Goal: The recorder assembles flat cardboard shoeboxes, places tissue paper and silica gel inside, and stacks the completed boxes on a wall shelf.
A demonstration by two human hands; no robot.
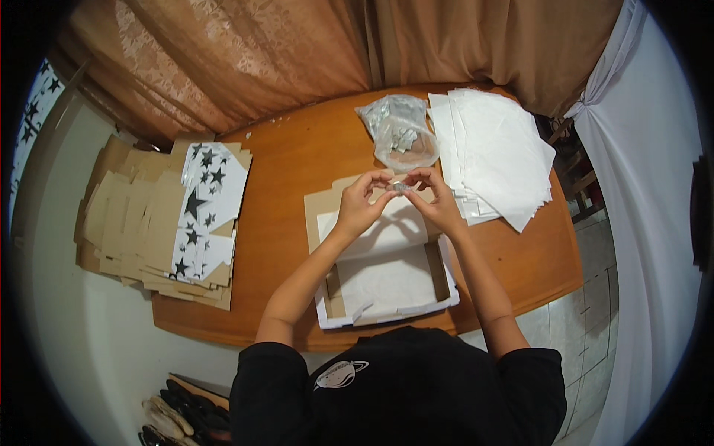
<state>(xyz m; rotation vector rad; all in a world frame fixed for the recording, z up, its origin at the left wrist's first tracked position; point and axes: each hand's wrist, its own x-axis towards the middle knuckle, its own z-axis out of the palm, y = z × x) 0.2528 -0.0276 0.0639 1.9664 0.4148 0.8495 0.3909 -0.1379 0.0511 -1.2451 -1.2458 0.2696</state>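
Observation:
Above the far part of an open cardboard box [452,286], I hold a small silvery-grey piece [400,187] between both hands. My left hand [361,202] pinches one end between thumb and fingers. The other end is pinched by my right hand [440,201]. The piece is too small for me to make out its kind. White paper [383,279] lines the box, whose flaps stand up or lie spread around it. Just beyond my fingers lies a clear plastic bag [422,134], its mouth open towards me, with several similar silvery pieces inside.
On the left, flattened cardboard boxes [134,215] form a pile, topped by a white one with black stars [216,178]. A stack of white paper sheets [494,141] lies at the back right of the wooden table [282,163]. Brown curtains [245,52] hang behind; a white one [647,223] hangs right.

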